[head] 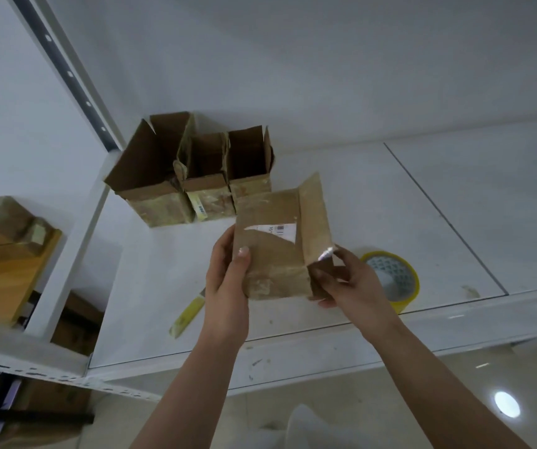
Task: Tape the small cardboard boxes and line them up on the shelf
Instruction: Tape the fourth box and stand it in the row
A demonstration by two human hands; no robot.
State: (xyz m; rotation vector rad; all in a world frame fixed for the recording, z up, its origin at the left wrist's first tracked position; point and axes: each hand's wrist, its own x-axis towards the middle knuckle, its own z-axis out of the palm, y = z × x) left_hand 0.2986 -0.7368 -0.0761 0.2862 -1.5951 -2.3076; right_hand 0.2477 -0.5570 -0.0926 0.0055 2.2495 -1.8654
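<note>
I hold a small brown cardboard box (276,251) above the white shelf (374,205). A torn white label shows on its face, and one flap stands up on its right side. My left hand (228,277) grips the box's left edge, thumb on the front. My right hand (341,277) pinches the lower end of the raised flap. Three cardboard boxes (192,176) with open tops stand side by side at the back left of the shelf. A roll of clear tape with a yellow rim (393,277) lies on the shelf just right of my right hand.
A yellow-handled cutter (187,314) lies on the shelf near its front edge, left of my left arm. The shelf's upright post (76,92) rises at the left. Beyond it sit taped parcels (4,228) on a wooden board. More boxes lie on the floor below.
</note>
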